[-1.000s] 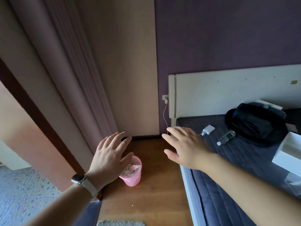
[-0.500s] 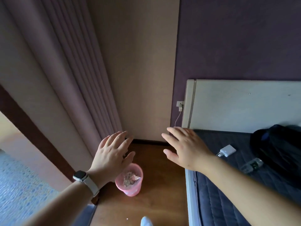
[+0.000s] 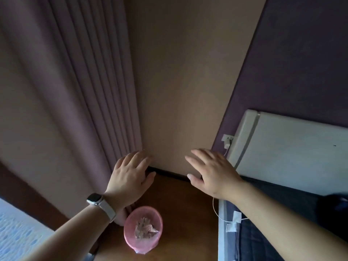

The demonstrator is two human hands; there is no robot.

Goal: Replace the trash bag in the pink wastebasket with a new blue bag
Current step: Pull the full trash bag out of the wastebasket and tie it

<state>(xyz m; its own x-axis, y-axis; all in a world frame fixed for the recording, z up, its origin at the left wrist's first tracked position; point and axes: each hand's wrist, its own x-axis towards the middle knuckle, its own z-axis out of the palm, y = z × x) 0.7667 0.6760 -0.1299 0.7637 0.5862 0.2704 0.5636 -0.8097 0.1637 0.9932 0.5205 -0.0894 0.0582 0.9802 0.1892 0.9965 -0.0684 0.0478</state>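
The pink wastebasket [image 3: 143, 228], holding trash, stood on the floor [image 3: 188, 213] below the left hand [image 3: 130, 178]; both hands were spread, holding nothing. The right hand [image 3: 212, 174] hovered farther off. The wastebasket had drawn nearer than before.

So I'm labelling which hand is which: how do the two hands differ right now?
The left hand wears a watch on a pale strap; the right hand has a bare wrist. The left hand is by the curtain, above the pink wastebasket; the right hand reaches out beside the bed's headboard. Both are open, palm down, holding nothing.
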